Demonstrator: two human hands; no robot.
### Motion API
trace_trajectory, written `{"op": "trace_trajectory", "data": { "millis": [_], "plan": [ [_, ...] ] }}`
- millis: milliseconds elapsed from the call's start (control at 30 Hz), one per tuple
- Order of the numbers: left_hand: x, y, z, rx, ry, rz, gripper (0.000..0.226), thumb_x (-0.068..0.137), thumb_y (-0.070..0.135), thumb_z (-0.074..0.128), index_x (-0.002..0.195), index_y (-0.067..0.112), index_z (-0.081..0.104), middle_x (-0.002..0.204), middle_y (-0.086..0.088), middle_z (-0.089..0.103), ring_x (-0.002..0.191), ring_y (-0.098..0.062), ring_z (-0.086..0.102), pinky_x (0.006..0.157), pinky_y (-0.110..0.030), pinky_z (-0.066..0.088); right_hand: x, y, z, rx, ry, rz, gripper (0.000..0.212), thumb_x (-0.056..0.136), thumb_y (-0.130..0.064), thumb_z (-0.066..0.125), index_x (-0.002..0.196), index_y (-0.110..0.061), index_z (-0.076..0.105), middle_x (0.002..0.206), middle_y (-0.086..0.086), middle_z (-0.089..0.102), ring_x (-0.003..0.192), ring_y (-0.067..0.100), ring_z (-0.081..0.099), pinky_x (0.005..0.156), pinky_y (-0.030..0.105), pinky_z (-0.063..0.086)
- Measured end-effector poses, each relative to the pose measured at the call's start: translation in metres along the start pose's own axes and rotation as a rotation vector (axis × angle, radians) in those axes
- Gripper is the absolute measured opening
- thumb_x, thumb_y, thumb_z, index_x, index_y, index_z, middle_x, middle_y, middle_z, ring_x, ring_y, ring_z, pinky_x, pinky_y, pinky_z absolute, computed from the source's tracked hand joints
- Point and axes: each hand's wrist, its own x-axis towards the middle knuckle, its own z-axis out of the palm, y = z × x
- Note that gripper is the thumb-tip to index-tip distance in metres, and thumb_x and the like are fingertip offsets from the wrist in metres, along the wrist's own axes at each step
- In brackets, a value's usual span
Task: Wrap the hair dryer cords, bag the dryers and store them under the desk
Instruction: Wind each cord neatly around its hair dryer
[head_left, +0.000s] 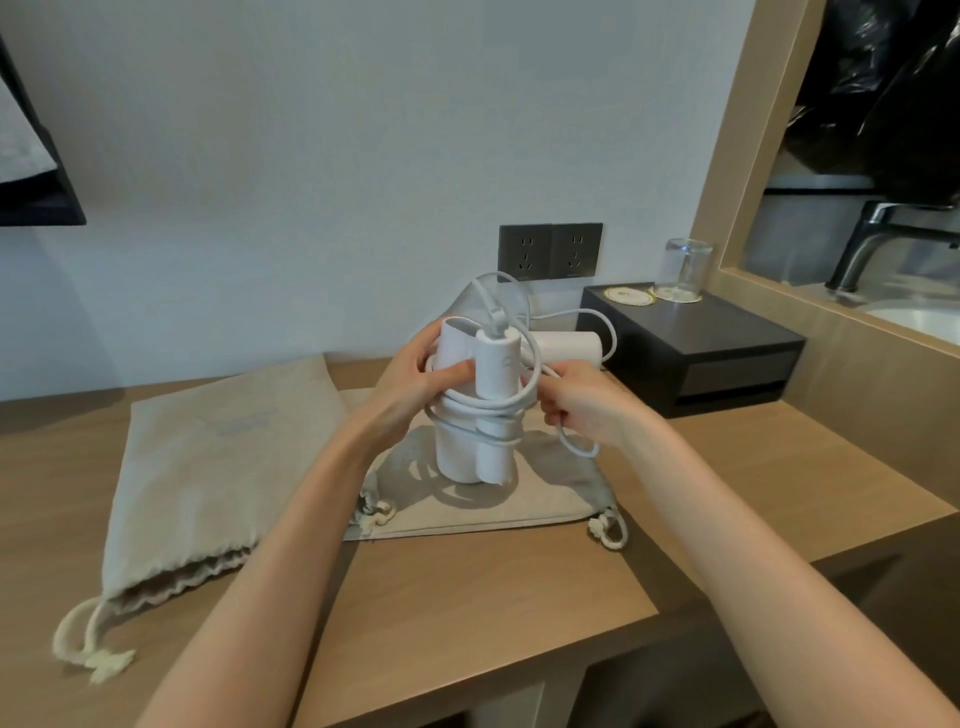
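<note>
- While winding the cord (483, 410) round the hair dryer (457, 447), lay each new turn snug beside the last, under light and even tension, without yanking at the exit from the folded handle.
- Judging by the loops already on: wrapping well under way, with a slack loop at the right and a high arc above yet to be taken up. Worth tucking the plug end under a turn, to prevent unravelling before bagging.
- Left hand (415, 376): fingers curled round the upper body of the dryer, thumb across the front, pinning the wound turns and holding the dryer upright.
- Right hand (576, 408): closed in a pinch on the loose run of cord just beside the handle, with a loop dangling below the fist.
- Dryer over a flat drawstring bag (545, 506), either standing on it or held just clear; cannot tell which.
- Behind, a second dryer (566, 347) lying near a black box (691, 353), with a loose lead curving round it.
- To the left on the desk (467, 597), a larger bag (208, 467), mouth toward the near edge.
- Farther back: an upturned glass (683, 270) on the box, and wall sockets (550, 250).
</note>
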Motion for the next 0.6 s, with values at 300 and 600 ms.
{"op": "trace_trajectory", "data": {
  "millis": [300, 600],
  "plan": [
    [-0.003, 0.005, 0.003, 0.049, 0.077, 0.036, 0.058, 0.064, 0.045, 0.069, 0.120, 0.031, 0.058, 0.109, 0.001, 0.067, 0.101, -0.018, 0.060, 0.072, -0.027, 0.046, 0.009, 0.009, 0.019, 0.364, 0.229, 0.070, 0.017, 0.089, -0.021, 0.063, 0.076, -0.012, 0.056, 0.061, 0.001, 0.037, 0.051, 0.010, 0.028, 0.049, 0.023, 0.025],
    [0.001, 0.002, 0.005, 0.018, 0.132, -0.005, 0.048, 0.072, 0.036, 0.068, 0.117, 0.035, 0.053, 0.107, 0.000, 0.063, 0.099, -0.020, 0.060, 0.068, -0.027, 0.047, -0.012, 0.002, 0.007, -0.045, 0.177, -0.083, 0.021, 0.094, -0.022, 0.054, 0.079, -0.008, 0.057, 0.065, 0.004, 0.044, 0.055, 0.011, 0.039, 0.054, 0.020, 0.037]
  ]
}}
